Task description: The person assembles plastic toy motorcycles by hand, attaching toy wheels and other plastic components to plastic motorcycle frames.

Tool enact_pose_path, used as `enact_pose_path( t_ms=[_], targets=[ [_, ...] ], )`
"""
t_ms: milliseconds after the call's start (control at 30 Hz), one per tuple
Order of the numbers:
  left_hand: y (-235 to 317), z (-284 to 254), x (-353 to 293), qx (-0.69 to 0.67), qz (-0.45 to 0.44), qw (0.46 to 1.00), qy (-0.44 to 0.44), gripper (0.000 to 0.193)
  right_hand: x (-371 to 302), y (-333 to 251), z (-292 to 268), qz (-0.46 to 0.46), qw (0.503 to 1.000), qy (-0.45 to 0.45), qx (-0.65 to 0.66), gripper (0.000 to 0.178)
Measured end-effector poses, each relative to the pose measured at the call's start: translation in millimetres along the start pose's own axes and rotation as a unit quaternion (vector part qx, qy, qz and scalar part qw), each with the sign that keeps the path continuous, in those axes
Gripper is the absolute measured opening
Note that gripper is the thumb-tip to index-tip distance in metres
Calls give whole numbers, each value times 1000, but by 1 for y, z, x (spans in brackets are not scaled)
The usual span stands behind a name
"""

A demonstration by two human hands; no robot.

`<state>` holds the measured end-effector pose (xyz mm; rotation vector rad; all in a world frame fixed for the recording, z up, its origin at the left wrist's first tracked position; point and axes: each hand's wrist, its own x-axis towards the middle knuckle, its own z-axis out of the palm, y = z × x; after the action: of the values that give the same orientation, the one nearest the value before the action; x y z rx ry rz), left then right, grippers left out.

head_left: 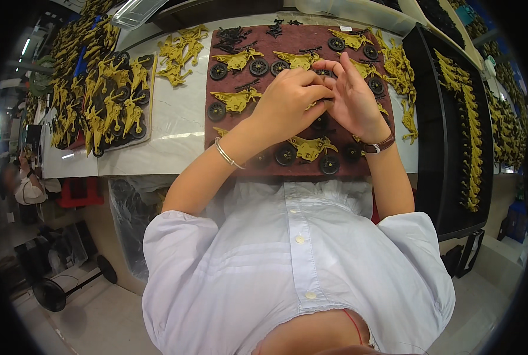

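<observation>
My left hand is closed, its bent fingertips pressed together against the inner side of my right hand. Whatever it grips is hidden behind the fingers. My right hand has its palm turned inward and its visible fingers spread, touching the left fingertips. Both hands hover over a dark red mat bearing several yellow toy motorbike bodies, such as this motorbike body near the front edge. Black toy wheels lie beside them. Another yellow body lies left of my left hand, with a black wheel next to it.
Small black parts are heaped at the mat's far left corner. Loose yellow parts lie left of the mat, near a crowded tray of toy motorbikes. At right, a black rack stands beside more yellow parts.
</observation>
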<state>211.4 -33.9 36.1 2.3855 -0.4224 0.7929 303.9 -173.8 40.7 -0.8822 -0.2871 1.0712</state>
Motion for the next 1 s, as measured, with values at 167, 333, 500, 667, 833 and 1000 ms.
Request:
enact_pose_path(
  t_ms=[167,333,500,667,833,1000],
  targets=[
    [2,-11,6,-183,-175,968,0,15,1,-4,-12,-14,999,-32,25,34],
    [-19,-15,11,-371,-353,857,61,23,12,-13,-11,-46,987,16,-152,25],
    [-39,-4,8,-354,-307,881,68,24,31,-14,-13,-155,921,79,-350,28],
    [-41,-6,13,-208,-307,928,32,28,43,-20,-10,-247,783,38,-570,18],
    [-57,3,14,-121,-215,969,-19,28,59,-23,-27,-325,644,-33,-692,12],
    [-76,8,5,-75,-187,976,-80,25,75,-6,-48,-293,626,-66,-720,12]
  ],
)
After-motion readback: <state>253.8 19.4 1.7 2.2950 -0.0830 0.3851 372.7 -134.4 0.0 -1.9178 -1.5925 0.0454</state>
